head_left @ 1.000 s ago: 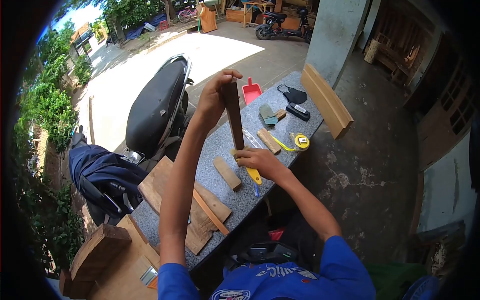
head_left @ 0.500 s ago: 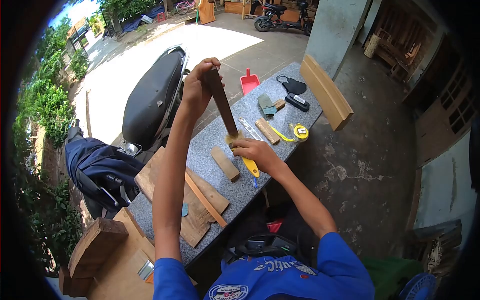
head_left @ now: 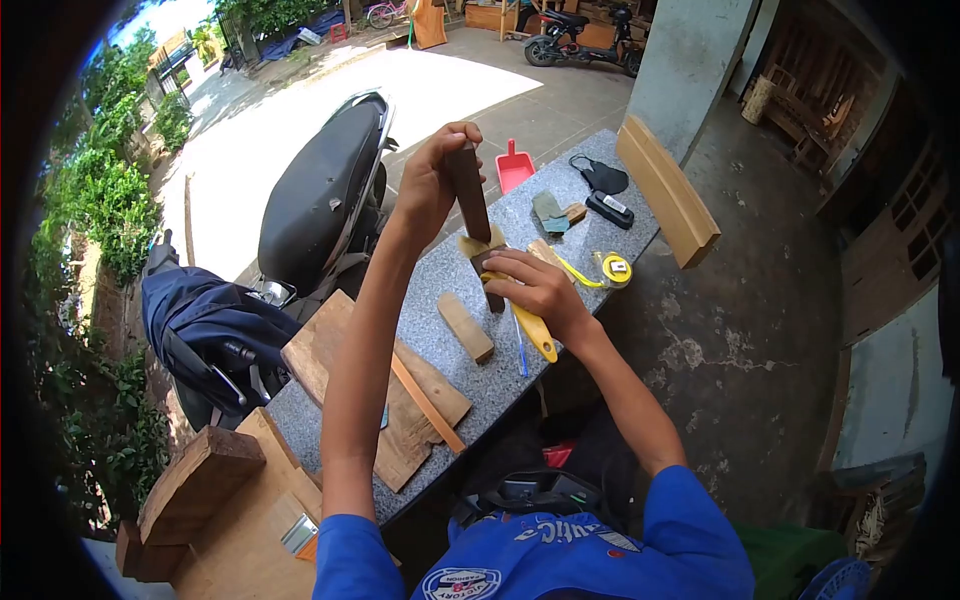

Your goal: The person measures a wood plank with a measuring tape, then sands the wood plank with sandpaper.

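Observation:
A dark wooden piece (head_left: 470, 195) stands tilted over the granite table (head_left: 440, 280), its upper end gripped by my left hand (head_left: 432, 180). My right hand (head_left: 540, 290) is closed on a brush with a yellow handle (head_left: 536, 334), and the pale bristles (head_left: 478, 243) press against the wood's face. The wood's lower end shows just left of my right fingers. Beside it on the table lie a wooden block (head_left: 465, 328) and a blue pen (head_left: 521, 348). Another small block is partly hidden behind my right hand.
A tape measure (head_left: 614, 268), black case (head_left: 609, 209), black mask (head_left: 600, 175) and sandpaper (head_left: 549, 214) lie toward the far end. A long board (head_left: 665, 190) rests at the table's edge. Nearer are a flat board (head_left: 420, 420) and wooden strip (head_left: 427, 402). A motorbike (head_left: 325, 190) stands left.
The brush has moved up along the dark wood, whose lower end now shows below the bristles. Both hands sit further right in view, and the whole scene has shifted slightly right.

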`<action>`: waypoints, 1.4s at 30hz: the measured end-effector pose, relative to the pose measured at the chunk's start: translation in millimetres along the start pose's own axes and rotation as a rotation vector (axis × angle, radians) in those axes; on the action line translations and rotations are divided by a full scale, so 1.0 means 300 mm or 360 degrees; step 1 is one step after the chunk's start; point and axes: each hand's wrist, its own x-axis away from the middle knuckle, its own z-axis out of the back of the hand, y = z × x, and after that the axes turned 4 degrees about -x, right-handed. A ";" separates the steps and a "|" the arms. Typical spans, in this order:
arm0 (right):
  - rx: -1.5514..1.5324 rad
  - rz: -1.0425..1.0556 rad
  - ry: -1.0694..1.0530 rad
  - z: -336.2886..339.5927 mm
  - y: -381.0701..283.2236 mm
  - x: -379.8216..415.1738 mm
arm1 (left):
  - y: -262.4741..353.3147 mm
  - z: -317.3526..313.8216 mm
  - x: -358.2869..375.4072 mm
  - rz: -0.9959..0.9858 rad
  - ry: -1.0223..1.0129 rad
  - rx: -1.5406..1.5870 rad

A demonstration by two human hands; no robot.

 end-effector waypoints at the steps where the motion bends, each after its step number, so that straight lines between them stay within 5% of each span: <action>1: -0.0031 -0.0018 -0.0009 -0.006 0.009 0.010 | -0.001 -0.004 -0.002 -0.0018 0.0023 -0.0016; 4: -0.0275 -0.0305 -0.0419 -0.070 0.057 0.122 | -0.018 -0.007 -0.012 -0.0105 0.0149 -0.0020; 8: -0.0738 -0.0569 -0.0503 -0.099 0.124 0.165 | -0.042 -0.008 -0.033 -0.0203 0.0415 -0.0100; 13: -0.0539 -0.0535 -0.0860 -0.159 0.128 0.240 | -0.041 -0.048 -0.046 -0.0182 0.0362 -0.0253; 16: -0.0575 -0.0552 -0.0611 -0.147 0.135 0.256 | -0.036 -0.073 -0.046 -0.0148 0.0268 -0.0321; 22: -0.0550 -0.0499 -0.0894 -0.123 0.194 0.233 | -0.034 -0.091 -0.038 -0.0091 0.0226 -0.0417; 28: -0.0673 -0.0619 -0.0698 0.031 0.111 0.133 | -0.030 -0.062 -0.031 0.0007 0.0175 -0.0189; 36: -0.0113 0.0005 0.0290 0.204 0.014 -0.174 | -0.061 -0.063 -0.072 0.0056 -0.0063 -0.0032; 42: -0.0651 -0.0624 0.0043 -0.093 0.066 0.180 | -0.063 -0.033 -0.085 0.0082 0.0351 -0.0041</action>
